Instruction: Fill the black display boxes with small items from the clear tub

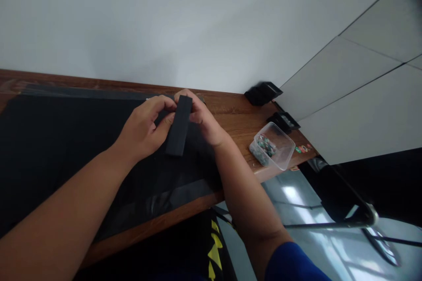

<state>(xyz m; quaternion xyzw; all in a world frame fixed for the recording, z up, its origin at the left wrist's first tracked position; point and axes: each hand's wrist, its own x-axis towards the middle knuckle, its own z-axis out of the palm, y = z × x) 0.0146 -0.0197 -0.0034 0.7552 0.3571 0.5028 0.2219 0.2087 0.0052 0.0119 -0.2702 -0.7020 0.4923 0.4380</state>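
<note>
A long black rectangular block is held tilted above the black mat, its narrow face toward me; its exact kind is not clear. My right hand is closed on the upper part of it, with the fingers behind and the thumb along the right side. On the other side, my left hand is closed too, thumb and index fingertips pressed at the block's left edge. Whether something small sits between those fingertips is hidden.
A clear plastic tub with small greenish pieces stands at the table's right end, near several flat coloured rings. Behind it are black bins. A white wall runs along the back. A metal-framed chair stands at right.
</note>
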